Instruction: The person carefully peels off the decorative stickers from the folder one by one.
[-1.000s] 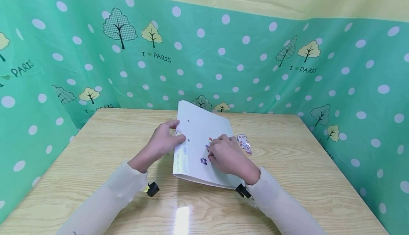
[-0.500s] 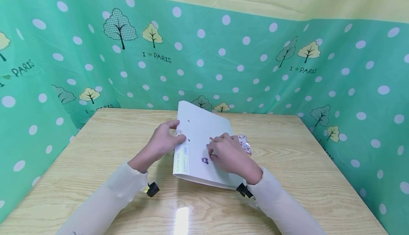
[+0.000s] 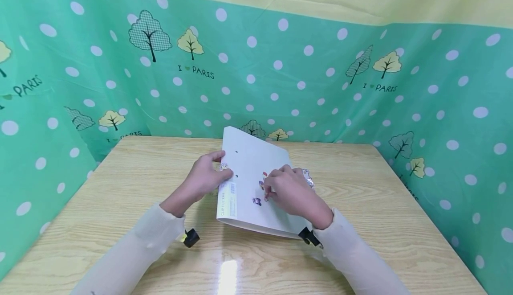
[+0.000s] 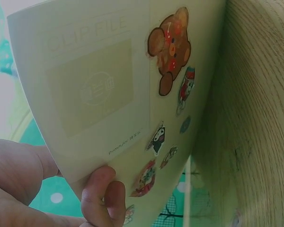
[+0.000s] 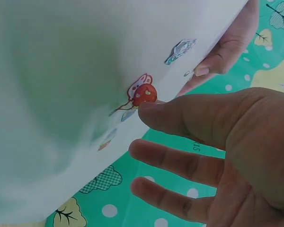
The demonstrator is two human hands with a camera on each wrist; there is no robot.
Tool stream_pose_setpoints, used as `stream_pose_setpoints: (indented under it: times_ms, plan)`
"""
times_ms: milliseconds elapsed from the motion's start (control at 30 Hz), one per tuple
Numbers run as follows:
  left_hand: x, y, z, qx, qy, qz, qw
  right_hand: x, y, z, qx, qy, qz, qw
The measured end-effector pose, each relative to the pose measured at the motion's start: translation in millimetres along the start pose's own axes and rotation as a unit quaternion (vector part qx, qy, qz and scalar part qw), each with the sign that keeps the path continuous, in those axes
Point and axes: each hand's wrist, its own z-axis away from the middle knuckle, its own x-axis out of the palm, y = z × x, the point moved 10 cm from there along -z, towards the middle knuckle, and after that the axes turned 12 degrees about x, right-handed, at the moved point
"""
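Two hands | left hand (image 3: 202, 180) grips folder (image 3: 252, 161) | right hand (image 3: 290, 192) fingers released | wooden table (image 3: 120, 188), green curtain (image 3: 280, 63)

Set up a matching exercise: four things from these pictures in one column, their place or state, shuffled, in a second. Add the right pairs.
1. left hand
2. right hand
3. white folder
4. sticker sheet

a. lies on the wooden table
b. grips the folder's left edge
c. fingertip on a red sticker
d. peeks out beyond the right hand

Pairs: 1-b, 2-c, 3-a, 4-d
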Motion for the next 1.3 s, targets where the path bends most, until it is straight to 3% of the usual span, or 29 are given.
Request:
stream_pose_setpoints:
  times_ms: [233, 467, 767, 1067, 1300]
  plan:
    - [0.0, -0.1, -1.0, 0.001, 0.0, -0.002, 1.0, -9, 4, 3, -0.012, 0.01, 0.012, 1.0]
    - [-1.4, 1.3, -0.4, 0.007, 0.0, -0.002, 1.0, -15, 19, 0, 0.008, 0.003, -0.007, 1.0]
    - [-2.0, 1.5, -1.4, 0.009, 0.0, -0.005, 0.9999, -10, 66, -12, 0.061, -0.044, -0.044, 0.996]
    - [-1.5, 0.2, 0.0, 0.004, 0.0, -0.003, 1.0, 26, 123, -24, 0.136, -0.134, -0.089, 0.978]
    - [-0.2, 0.4, -0.9, 0.008, -0.001, -0.006, 1.0, 54, 144, -27, 0.158, -0.166, -0.092, 0.969]
